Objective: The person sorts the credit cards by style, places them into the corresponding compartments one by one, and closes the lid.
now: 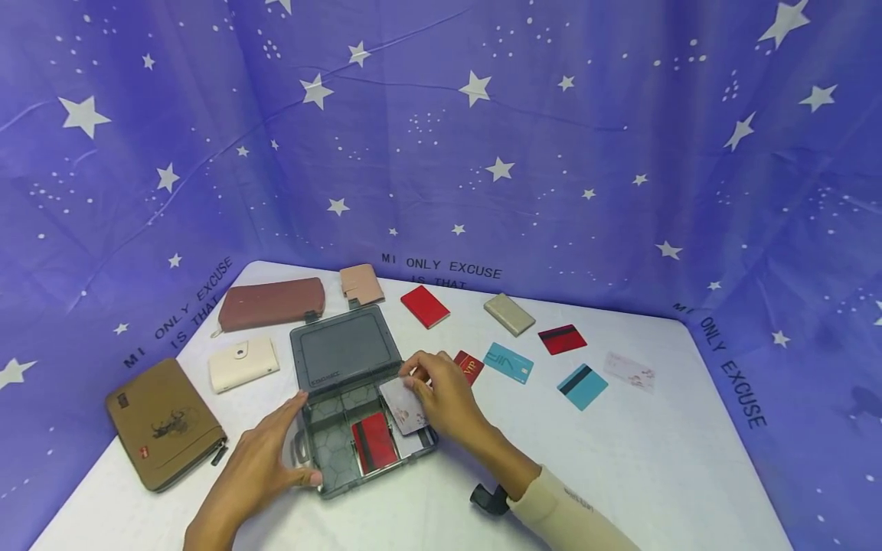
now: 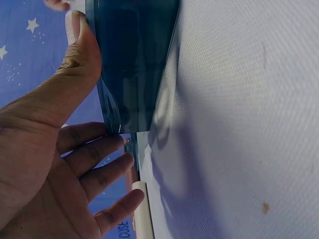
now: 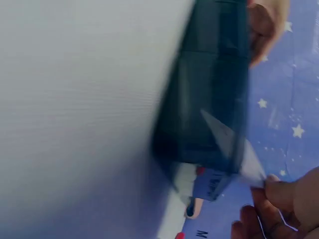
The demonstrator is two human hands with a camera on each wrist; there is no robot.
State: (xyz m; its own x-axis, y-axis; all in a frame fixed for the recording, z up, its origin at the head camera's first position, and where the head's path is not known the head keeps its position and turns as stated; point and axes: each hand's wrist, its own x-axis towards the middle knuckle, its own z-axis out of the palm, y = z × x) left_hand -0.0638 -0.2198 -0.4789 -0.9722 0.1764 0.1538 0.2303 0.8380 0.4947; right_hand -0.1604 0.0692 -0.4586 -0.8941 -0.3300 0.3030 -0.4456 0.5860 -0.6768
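Note:
A grey translucent plastic case (image 1: pixel 329 463) lies with its lid (image 1: pixel 347 346) folded back, its base split into compartments. One compartment holds a red card (image 1: pixel 374 442) with a black stripe; in the right one lies a whitish card (image 1: pixel 418 441). Between thumb and fingertips, my right hand (image 1: pixel 444 394) pinches a pale card with a flower print (image 1: pixel 403 405), tilted over the right compartment. In the right wrist view that pale card (image 3: pixel 253 162) overlaps the case wall. My left hand (image 1: pixel 265 451) spans the case's left side, thumb at the front corner, fingers extended and touching the wall.
Right of the case lie a red VIP card (image 1: pixel 469 367), blue cards (image 1: pixel 508 363) (image 1: pixel 583 386), a red striped card (image 1: pixel 562 339) and a pale card (image 1: pixel 630 372). Behind are a red booklet (image 1: pixel 425 306) and gold holder (image 1: pixel 509 314); wallets (image 1: pixel 272 304) (image 1: pixel 243 364) (image 1: pixel 165 425) lie left.

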